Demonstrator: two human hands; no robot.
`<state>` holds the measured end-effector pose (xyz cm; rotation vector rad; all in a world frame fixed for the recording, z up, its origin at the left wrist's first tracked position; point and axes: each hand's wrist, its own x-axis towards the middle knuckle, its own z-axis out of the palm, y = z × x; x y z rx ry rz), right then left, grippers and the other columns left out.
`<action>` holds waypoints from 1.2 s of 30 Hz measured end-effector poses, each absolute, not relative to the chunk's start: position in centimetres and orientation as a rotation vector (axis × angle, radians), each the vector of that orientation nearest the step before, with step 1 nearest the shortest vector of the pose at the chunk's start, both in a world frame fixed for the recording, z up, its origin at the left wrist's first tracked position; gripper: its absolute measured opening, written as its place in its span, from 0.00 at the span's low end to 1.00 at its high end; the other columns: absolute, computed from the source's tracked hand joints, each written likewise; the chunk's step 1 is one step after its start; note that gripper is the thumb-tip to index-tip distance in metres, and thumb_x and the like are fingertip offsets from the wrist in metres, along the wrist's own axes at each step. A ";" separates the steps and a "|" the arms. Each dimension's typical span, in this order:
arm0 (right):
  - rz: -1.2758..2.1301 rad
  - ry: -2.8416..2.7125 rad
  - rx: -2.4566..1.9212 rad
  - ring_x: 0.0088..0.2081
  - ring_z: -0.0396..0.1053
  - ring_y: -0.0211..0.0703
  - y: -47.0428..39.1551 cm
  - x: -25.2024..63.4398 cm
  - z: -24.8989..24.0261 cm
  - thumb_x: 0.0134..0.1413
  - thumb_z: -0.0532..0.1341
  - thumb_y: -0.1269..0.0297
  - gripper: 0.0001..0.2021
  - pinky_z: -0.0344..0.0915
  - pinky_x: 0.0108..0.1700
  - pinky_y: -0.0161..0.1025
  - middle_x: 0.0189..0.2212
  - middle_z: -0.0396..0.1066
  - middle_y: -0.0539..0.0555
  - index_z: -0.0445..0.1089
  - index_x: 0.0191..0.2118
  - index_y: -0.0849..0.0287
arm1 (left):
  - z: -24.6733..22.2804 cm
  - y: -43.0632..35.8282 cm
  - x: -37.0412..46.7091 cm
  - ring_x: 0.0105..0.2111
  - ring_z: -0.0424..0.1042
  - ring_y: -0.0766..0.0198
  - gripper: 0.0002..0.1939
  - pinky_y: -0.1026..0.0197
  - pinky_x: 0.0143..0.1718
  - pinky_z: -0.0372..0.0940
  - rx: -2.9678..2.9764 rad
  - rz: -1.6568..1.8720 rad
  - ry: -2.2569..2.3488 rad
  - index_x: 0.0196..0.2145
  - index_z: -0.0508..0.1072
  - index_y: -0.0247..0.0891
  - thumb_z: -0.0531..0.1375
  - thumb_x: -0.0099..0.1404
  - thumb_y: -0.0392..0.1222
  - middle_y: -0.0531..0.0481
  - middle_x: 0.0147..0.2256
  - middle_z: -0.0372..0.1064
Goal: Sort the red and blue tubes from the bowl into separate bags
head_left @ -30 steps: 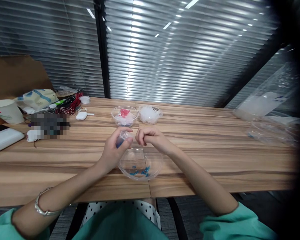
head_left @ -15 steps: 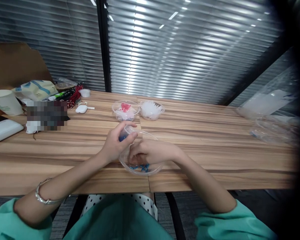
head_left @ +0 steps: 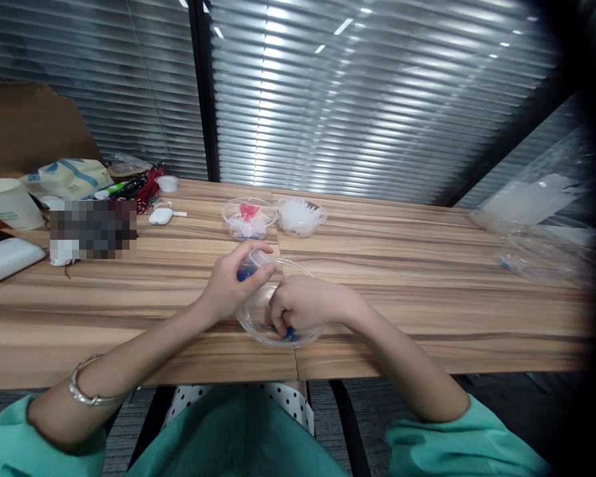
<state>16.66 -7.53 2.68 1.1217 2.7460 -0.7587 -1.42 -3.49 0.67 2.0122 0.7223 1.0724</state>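
A round clear plastic bowl (head_left: 251,330) stands near the table's front edge. My right hand (head_left: 310,301) reaches down into it, fingers bent and pinched together on some small blue pieces (head_left: 289,334) at the bottom; their exact kind is too small to tell. Curled around a small clear container (head_left: 245,270) with blue contents is my left hand (head_left: 226,281), thumb and fingers gripping its sides at the bowl's far left rim. The palm side of my right hand is hidden.
Behind the bowl sit a clear tub with red and white contents (head_left: 249,222) and a tub of white spiky pieces (head_left: 302,217). At left are an earbud case (head_left: 161,216), a paper cup (head_left: 10,204) and tangled cords (head_left: 149,189). Clear plastic bags (head_left: 536,205) lie at right.
My right hand has shifted slightly right inside the bowl. The blue pieces, spread along the bottom before, are now bunched at its fingertips. My left hand stays almost still around the small container.
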 end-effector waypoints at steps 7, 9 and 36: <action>-0.851 2.586 1.119 0.28 0.67 0.37 -8.1 17.1 3.9 0.46 0.56 0.73 0.12 0.57 0.29 0.34 0.29 0.77 0.50 0.78 0.31 0.59 | 1.2 -3.7 -1.3 0.38 0.71 0.63 0.15 0.63 0.40 0.63 2.188 0.990 0.697 0.45 0.70 0.38 0.60 0.65 0.50 0.50 0.41 0.73; -0.985 2.544 1.020 0.31 0.68 0.36 -8.0 17.5 4.1 0.44 0.55 0.75 0.15 0.59 0.31 0.32 0.32 0.77 0.50 0.77 0.35 0.60 | 1.2 -3.7 -1.3 0.38 0.71 0.63 0.15 0.63 0.40 0.63 2.216 0.974 0.698 0.45 0.70 0.39 0.60 0.65 0.50 0.50 0.41 0.73; -1.656 2.417 0.520 0.39 0.69 0.35 -6.4 18.2 4.2 0.57 0.58 0.73 0.11 0.68 0.41 0.31 0.39 0.69 0.54 0.67 0.46 0.67 | 1.3 -3.7 -1.4 0.41 0.72 0.61 0.19 0.63 0.40 0.64 2.234 0.902 0.706 0.46 0.70 0.39 0.60 0.65 0.54 0.49 0.42 0.73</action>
